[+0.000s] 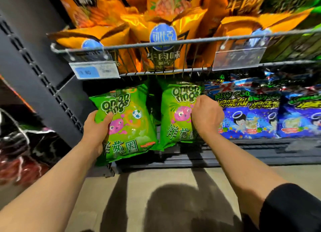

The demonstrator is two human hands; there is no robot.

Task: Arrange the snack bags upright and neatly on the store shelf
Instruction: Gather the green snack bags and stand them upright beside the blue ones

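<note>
At the left end of the lower shelf, beside the dark perforated upright, a person's left hand grips the left edge of a green onion-ring snack bag, thumb across its front; the bag stands tilted, its bottom edge at the shelf's front lip. Just to its right, a second green onion-ring bag stands upright on the shelf, and the right hand is curled closed against that bag's right edge, fingers hidden behind it, so whether it truly grips the bag cannot be told for certain. Farther right along the same shelf, a row of blue snack bags with a haloed cartoon figure stands upright, running to the right edge. Above, a wire basket shelf carries orange chip bags, with a blue price tag clipped at its left front corner and a clear tag holder toward the right
</note>
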